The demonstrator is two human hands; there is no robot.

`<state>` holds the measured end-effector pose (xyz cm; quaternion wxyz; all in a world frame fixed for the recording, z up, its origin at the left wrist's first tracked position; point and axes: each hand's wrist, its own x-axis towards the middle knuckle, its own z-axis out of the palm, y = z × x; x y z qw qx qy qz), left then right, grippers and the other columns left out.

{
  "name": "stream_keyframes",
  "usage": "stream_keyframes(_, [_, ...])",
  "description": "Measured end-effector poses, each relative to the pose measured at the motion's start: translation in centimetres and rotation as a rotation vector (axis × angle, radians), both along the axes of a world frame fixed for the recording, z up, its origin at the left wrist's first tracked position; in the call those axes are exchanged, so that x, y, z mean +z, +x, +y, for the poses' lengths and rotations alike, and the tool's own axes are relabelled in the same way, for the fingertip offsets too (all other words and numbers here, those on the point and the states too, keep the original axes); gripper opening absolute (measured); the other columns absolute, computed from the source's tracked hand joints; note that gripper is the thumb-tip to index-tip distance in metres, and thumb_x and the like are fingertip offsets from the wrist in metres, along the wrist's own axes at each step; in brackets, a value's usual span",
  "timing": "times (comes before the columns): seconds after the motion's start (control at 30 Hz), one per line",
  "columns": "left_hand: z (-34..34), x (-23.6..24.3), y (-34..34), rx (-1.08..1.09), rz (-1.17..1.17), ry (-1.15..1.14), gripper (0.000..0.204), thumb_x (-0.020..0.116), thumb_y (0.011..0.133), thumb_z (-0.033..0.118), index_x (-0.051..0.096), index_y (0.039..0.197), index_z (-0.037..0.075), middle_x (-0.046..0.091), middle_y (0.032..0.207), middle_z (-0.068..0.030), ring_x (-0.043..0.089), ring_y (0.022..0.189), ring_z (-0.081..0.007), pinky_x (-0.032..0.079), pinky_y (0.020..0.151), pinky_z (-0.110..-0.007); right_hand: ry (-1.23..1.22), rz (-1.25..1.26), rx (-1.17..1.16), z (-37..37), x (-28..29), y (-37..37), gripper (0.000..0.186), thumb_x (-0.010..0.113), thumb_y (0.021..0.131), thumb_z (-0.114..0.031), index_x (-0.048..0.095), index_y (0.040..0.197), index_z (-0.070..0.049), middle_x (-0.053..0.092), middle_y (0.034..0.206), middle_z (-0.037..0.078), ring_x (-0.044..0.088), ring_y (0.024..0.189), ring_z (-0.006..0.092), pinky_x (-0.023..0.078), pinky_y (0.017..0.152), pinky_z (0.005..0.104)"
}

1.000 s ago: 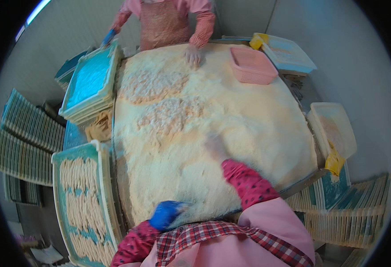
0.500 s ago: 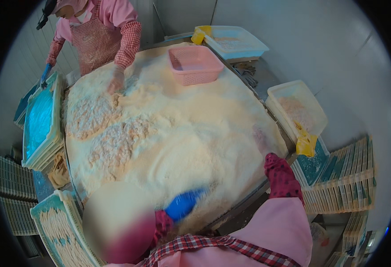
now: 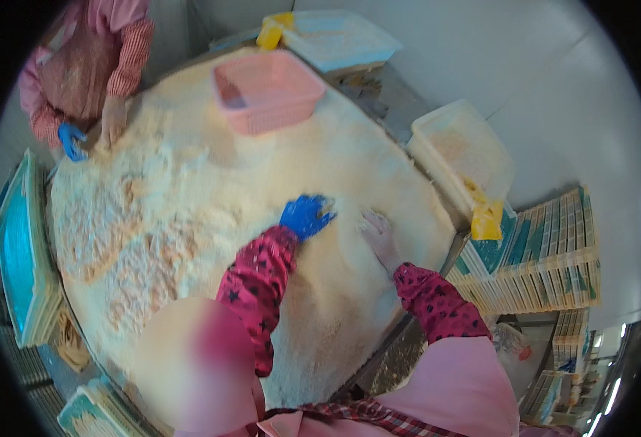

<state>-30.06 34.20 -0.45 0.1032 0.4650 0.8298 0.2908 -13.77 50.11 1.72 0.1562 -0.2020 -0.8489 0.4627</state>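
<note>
Powder (image 3: 327, 298) covers the table (image 3: 457, 246) under both your hands, so spillage looks like the main risk. Your right hand (image 3: 380, 236) lies on it toward the right edge, fingers long and slightly parted, gripping nothing that shows; a hard sideways push from there could send powder over the rim and onto the stacked trays (image 3: 528, 282) beside it. Your left hand (image 3: 306, 218), gloved in blue, has its fingers loosely spread and dusted pale at the tips; whether anything is caught beneath the palm, I cannot tell. Your hands sit close together but apart, so sweeping both inward could knock one against the other. Watch your left sleeve (image 3: 262, 266) too: it passes near the closer patch of coated pieces (image 3: 142, 273), and swinging that elbow outward might drag cloth through them and scatter some. Quick, high strokes would probably raise dust. Farther off, the pink basket (image 3: 278, 116) stands on the powder, where an overlong reach could bump it.
</note>
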Motion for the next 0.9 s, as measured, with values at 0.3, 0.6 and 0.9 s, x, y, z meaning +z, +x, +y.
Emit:
stream_keyframes(0.3, [-12.1,-0.7,3.1,-0.182,-0.072,-0.039,0.045,0.057,0.072,0.019,0.056,0.116,0.01,0.056,0.115,-0.0154,0.053,0.105,-0.0324,0.042,0.09,-0.041,0.035,-0.031,0.293,-14.3,5.5,2.4,0.042,0.063,0.077,-0.024,0.058,0.111,0.0,0.057,0.111,0.018,0.051,0.108,0.0297,0.039,0.092,0.0345])
stream_keyframes(0.6, [-30.9,4.2,12.8,-0.02,-0.127,-0.131,0.066,0.053,0.059,0.0,0.05,0.124,0.011,0.053,0.119,-0.0168,0.049,0.11,-0.0355,0.039,0.095,-0.041,0.506,0.124,0.492,-24.7,4.8,9.1,0.036,0.06,0.075,-0.025,0.06,0.108,-0.011,0.054,0.118,0.013,0.045,0.111,0.0315,0.029,0.096,0.0462])
stream_keyframes(0.9, [-21.0,5.8,28.5,0.108,0.262,-0.024,0.052,0.054,0.078,0.037,0.05,0.124,0.011,0.039,0.135,-0.0145,0.034,0.126,-0.0328,0.02,0.104,-0.055,0.568,0.026,0.013,-14.5,-2.1,12.6,0.036,0.058,0.079,-0.029,0.061,0.109,-0.008,0.05,0.124,0.018,0.039,0.12,0.0338,0.027,0.102,0.0436])
